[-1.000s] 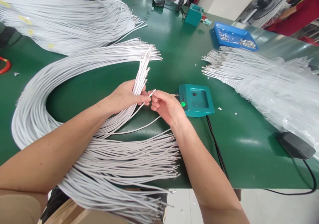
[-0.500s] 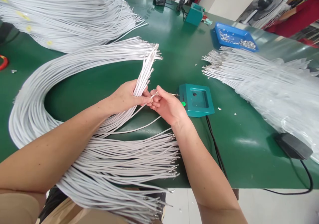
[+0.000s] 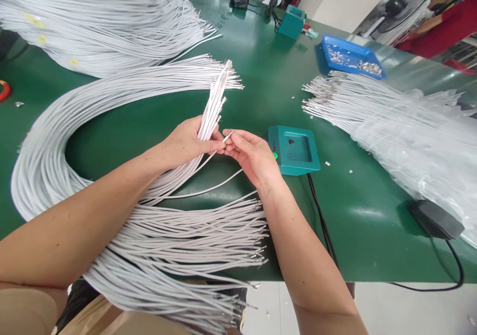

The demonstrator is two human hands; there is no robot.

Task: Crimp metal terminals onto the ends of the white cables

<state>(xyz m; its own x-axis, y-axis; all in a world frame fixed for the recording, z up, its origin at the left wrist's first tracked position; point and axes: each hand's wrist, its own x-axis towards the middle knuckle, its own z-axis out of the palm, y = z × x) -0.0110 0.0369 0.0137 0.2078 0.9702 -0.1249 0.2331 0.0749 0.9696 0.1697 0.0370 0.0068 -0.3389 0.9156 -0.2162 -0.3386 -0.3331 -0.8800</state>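
Observation:
My left hand [image 3: 192,141] is closed round a bundle of white wires [image 3: 213,104] that stands up out of the fist, and its thumb presses on a single wire apart from the rest. That wire's bare metal end [image 3: 229,135] reaches my right hand [image 3: 251,153], whose thumb and fingertips pinch at it. Just right of this hand lies a small teal device [image 3: 298,151] with a lit green button [image 3: 275,155]. Below my forearms, loose white wires [image 3: 208,235] with metal-tipped ends spread to the table's front edge.
A thick curve of white wires [image 3: 40,141] covers the left, with another pile [image 3: 112,27] behind it. Bagged wires [image 3: 402,121] lie at right, below a blue tray [image 3: 350,54] of small metal parts. A black pedal [image 3: 436,218] and a second teal device [image 3: 292,22] also rest there.
Both hands have shifted slightly left, and the right hand has drawn away from the teal device. The wire's end has moved a little up and left with them.

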